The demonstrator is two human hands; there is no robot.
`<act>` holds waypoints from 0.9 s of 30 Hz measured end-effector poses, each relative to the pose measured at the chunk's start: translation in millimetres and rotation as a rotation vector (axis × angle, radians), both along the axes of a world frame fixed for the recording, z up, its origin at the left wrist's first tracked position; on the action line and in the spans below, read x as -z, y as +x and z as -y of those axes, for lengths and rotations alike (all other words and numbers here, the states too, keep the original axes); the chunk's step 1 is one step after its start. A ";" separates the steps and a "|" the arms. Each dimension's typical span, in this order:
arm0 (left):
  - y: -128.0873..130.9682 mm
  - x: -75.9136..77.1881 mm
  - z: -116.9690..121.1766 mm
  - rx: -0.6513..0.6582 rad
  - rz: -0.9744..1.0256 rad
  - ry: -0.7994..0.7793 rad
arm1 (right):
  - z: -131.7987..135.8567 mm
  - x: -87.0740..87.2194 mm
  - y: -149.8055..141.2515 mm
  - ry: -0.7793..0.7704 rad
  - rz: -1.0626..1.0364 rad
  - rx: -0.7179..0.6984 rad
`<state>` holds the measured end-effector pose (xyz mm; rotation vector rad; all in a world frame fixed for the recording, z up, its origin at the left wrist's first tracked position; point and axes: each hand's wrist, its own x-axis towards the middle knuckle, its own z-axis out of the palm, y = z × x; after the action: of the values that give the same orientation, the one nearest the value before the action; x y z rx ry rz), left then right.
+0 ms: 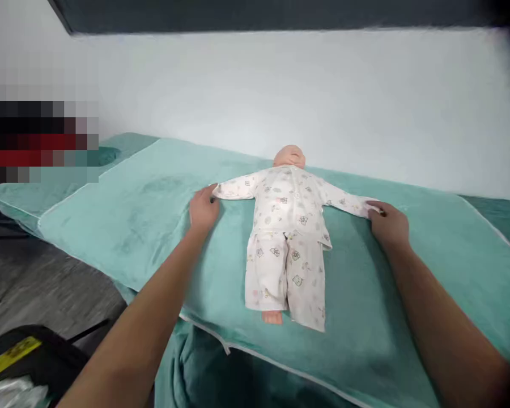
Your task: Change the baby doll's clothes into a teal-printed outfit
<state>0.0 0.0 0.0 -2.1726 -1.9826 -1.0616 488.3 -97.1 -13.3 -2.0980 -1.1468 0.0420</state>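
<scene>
A baby doll (pixel 289 155) lies on its back on the green cloth. It wears a white printed long-sleeved top (pixel 287 198) and matching trousers (pixel 267 272). Both sleeves are stretched out sideways. At the end of the sleeve on the left, my left hand (pixel 204 208) is closed, pinching the cuff. My right hand (pixel 389 225) grips the opposite cuff in the same way. One bare foot (pixel 272 317) pokes out below the left trouser leg; the other foot is hidden inside the longer-hanging right leg. The doll's hands are not visible.
The green cloth (pixel 153 192) covers the table, its pale edging hanging at the front. A white wall (pixel 280 85) rises behind. At the lower left stands a black bag (pixel 38 362) with a yellow strip. A blurred-out person (pixel 29 136) is at the far left.
</scene>
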 end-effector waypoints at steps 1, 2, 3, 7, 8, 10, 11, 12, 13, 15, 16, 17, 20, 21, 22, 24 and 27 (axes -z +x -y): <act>-1.1 0.8 -1.2 0.002 -0.005 -0.019 | -0.5 -0.3 -1.0 0.002 -0.002 -0.003; -2.2 1.7 -2.6 0.005 -0.005 -0.034 | -0.9 -0.7 -2.0 0.005 -0.005 -0.004; -3.3 2.9 -4.0 0.008 0.002 -0.046 | -1.0 -0.9 -2.8 0.010 -0.007 -0.002; -7.8 9.7 -10.5 0.028 0.096 -0.050 | 0.1 -1.1 -4.4 0.045 -0.012 0.029; -8.7 11.2 -11.7 0.030 0.119 -0.042 | 0.1 -0.8 -4.5 0.055 -0.012 0.042; -9.9 12.8 -13.1 0.030 0.143 -0.030 | -0.8 0.3 -4.5 0.071 -0.013 0.070; -10.1 12.8 -13.1 0.028 0.147 -0.027 | -1.8 1.0 -4.5 0.075 -0.014 0.082; -10.1 12.4 -12.7 0.025 0.149 -0.023 | -2.9 1.7 -4.4 0.077 -0.015 0.093; -10.0 11.6 -12.0 0.023 0.151 -0.020 | -4.1 2.3 -4.3 0.077 -0.015 0.100; -9.5 10.0 -10.2 0.017 0.164 -0.005 | -6.1 3.2 -4.1 0.080 -0.014 0.113; -9.3 9.3 -9.4 0.015 0.170 0.005 | -6.7 3.4 -4.2 0.083 -0.013 0.119; -9.1 8.8 -8.8 0.013 0.174 0.012 | -7.1 3.5 -4.3 0.086 -0.013 0.125; -9.3 8.4 -8.5 -0.011 0.164 0.012 | -7.0 3.4 -5.2 0.087 -0.017 0.128; -9.5 8.5 -8.7 -0.027 0.158 0.006 | -6.8 3.4 -5.5 0.084 -0.020 0.126; -9.8 8.7 -8.9 -0.044 0.154 -0.001 | -6.7 3.4 -5.7 0.082 -0.023 0.124; -10.3 9.0 -9.2 -0.066 0.151 -0.019 | -6.6 3.9 -5.7 0.081 -0.028 0.134; -10.9 9.5 -8.7 -0.049 0.135 -0.030 | -6.9 5.6 -4.3 0.092 -0.036 0.166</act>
<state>-10.9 8.7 -9.5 -2.1068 -2.1082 -1.2095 484.0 -90.2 -18.9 -2.0951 -0.9324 -0.0505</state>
